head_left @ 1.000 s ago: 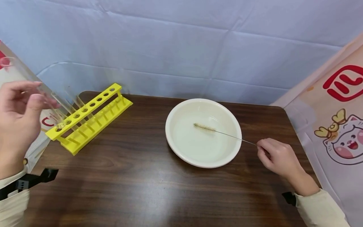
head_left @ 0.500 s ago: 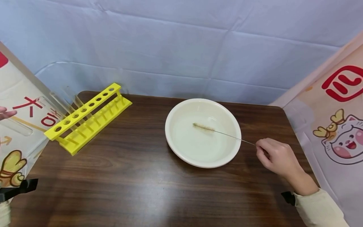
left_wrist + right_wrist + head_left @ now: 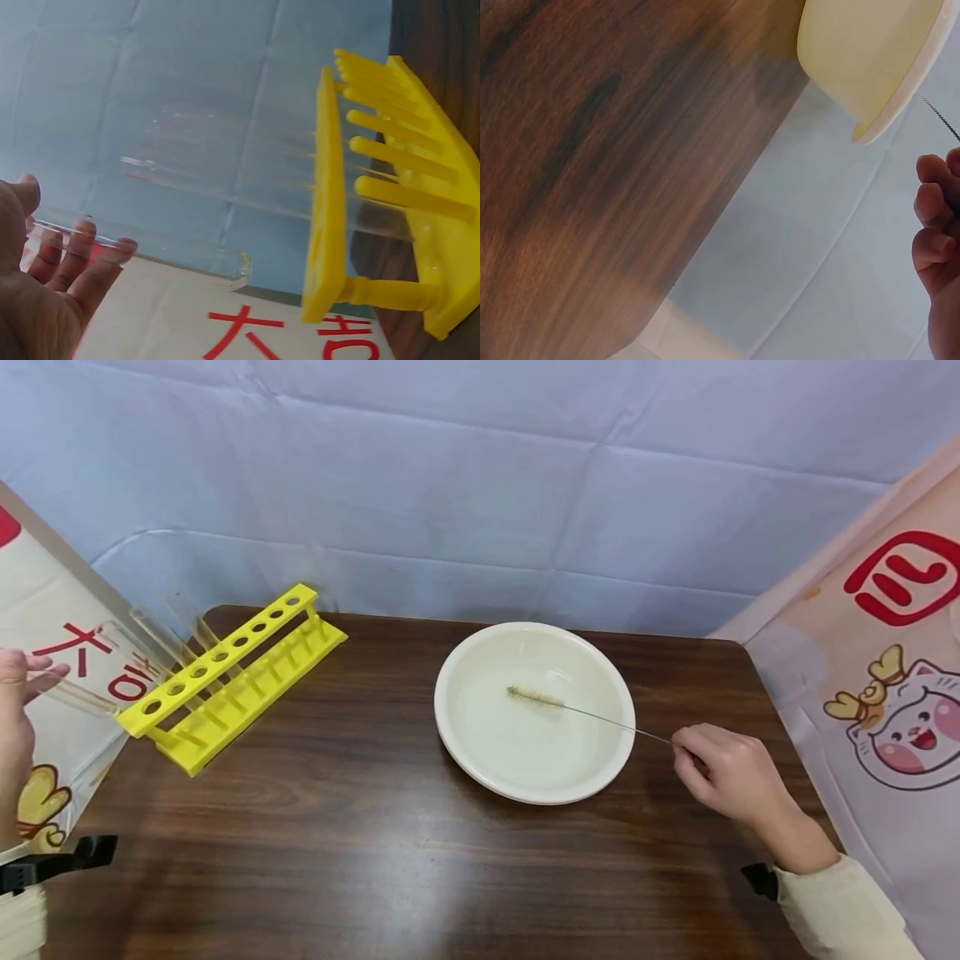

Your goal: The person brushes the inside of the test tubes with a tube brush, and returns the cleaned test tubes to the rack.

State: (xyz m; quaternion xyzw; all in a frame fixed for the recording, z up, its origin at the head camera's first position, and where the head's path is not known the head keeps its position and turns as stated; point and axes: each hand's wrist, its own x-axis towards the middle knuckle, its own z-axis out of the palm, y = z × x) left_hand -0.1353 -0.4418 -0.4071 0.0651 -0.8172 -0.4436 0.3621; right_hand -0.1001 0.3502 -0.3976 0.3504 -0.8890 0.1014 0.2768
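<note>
My left hand (image 3: 13, 727), at the left edge of the head view, holds a clear glass test tube (image 3: 84, 695) between thumb and fingers. The tube slants, its rounded end beside the near end of a yellow test tube rack (image 3: 258, 681). In the left wrist view that rounded end points at the rack (image 3: 328, 217) and stays apart from it. Several clear tubes (image 3: 225, 169) stand in the rack. My right hand (image 3: 738, 774) grips the thin wire handle of a test tube brush (image 3: 536, 697). Its bristles lie in a white basin (image 3: 450, 739), and the wire crosses the rim.
Under the rack and basin is a dark wooden table (image 3: 322, 852). A pale cloth wall (image 3: 450, 485) stands behind it, and printed panels (image 3: 892, 693) close off the sides. Black camera mounts (image 3: 60, 862) sit on both wrists.
My left hand lifted the test tube away from the rack's near end to the left, partly out of view, then came back slightly right. My right hand and the brush stayed put.
</note>
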